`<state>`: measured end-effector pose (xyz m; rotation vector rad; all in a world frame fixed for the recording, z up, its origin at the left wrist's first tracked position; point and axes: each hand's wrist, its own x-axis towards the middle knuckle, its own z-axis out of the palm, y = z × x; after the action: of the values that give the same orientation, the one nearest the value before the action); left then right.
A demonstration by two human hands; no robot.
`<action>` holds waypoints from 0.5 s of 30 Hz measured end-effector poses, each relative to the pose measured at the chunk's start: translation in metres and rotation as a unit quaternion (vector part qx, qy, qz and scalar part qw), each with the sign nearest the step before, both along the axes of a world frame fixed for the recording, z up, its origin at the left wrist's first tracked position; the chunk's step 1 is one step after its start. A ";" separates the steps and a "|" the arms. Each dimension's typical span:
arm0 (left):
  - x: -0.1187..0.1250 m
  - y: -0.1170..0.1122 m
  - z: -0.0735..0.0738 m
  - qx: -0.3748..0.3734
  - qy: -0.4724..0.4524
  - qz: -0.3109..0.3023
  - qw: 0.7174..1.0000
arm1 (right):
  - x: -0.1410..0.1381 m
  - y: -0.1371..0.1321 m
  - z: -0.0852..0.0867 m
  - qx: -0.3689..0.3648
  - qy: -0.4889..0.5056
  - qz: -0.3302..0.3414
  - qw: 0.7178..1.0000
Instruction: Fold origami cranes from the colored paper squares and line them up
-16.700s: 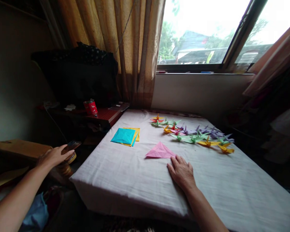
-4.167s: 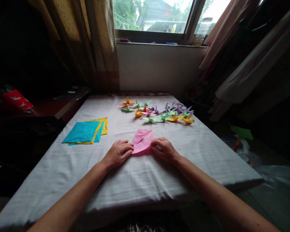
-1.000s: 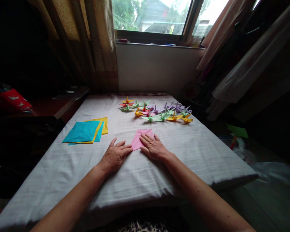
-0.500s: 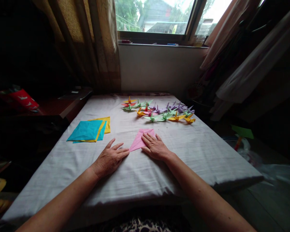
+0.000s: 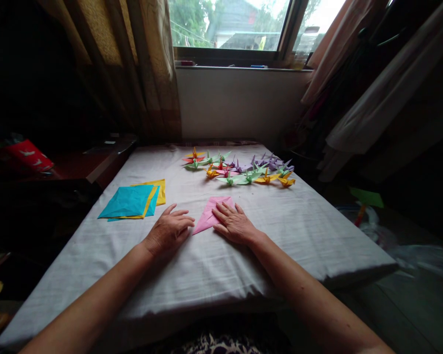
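Observation:
A pink sheet of folded origami paper (image 5: pixel 205 216) lies flat on the white cloth, its narrow tip pointing toward me and to the left. My right hand (image 5: pixel 233 222) rests on the paper's right side with fingers stretched out, covering part of it. Close to the paper's left tip is my left hand (image 5: pixel 172 228), fingers apart and holding nothing; whether a fingertip touches the tip I cannot tell. To the left of that hand lie blue folded papers (image 5: pixel 127 200) overlapping yellow ones (image 5: pixel 161 191).
Several folded paper cranes (image 5: pixel 239 169) in orange, green, purple and red stand at the far side of the cloth-covered table (image 5: pixel 295 246). A window (image 5: pixel 229 29) is beyond. On the left, a red pouch (image 5: pixel 29 155) sits on a dark desk; clothes (image 5: pixel 376 93) hang at right.
My left hand has lifted slightly, its fingers curling a little more near the paper's tip. My right hand stays on the pink paper. The whole view has shifted slightly.

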<state>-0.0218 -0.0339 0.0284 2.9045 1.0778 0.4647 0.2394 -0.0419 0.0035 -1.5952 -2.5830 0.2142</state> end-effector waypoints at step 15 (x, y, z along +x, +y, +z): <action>0.073 0.095 -0.010 -0.069 0.011 -0.011 0.997 | 0.015 0.005 -0.008 0.082 0.208 -0.144 0.964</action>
<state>0.0517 0.0610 0.0183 2.8043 1.0349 0.3440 0.2542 -0.0372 -0.0042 -1.6331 -1.9801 0.2686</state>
